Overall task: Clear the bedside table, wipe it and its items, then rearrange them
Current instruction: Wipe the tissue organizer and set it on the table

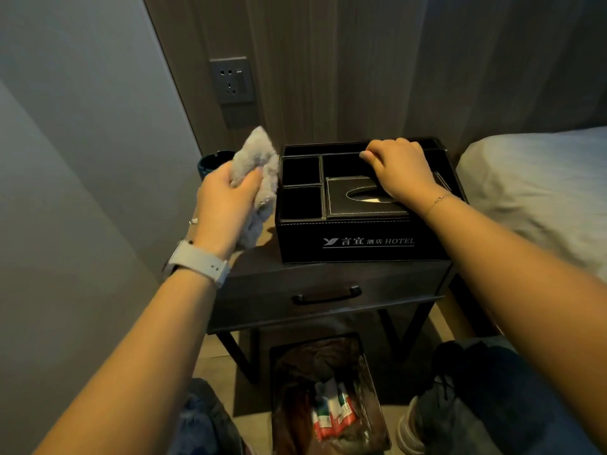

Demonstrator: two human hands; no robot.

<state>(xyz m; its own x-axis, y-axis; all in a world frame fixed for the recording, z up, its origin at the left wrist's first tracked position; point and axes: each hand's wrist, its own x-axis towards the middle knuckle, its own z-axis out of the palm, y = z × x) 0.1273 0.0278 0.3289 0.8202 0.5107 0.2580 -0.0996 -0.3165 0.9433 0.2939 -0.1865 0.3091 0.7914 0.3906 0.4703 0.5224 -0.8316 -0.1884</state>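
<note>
A black leather hotel organiser box with open compartments and a tissue slot stands on the dark bedside table. My right hand rests on top of the box, fingers curled over an inner divider. My left hand grips a grey cloth, held against the box's left side. A dark blue ashtray sits at the table's back left, partly hidden behind the cloth and hand.
The table has a drawer with a black handle. Below it stands a bin lined with a brown bag, with small packets inside. A bed with white linen is at the right. A wall socket sits above the table.
</note>
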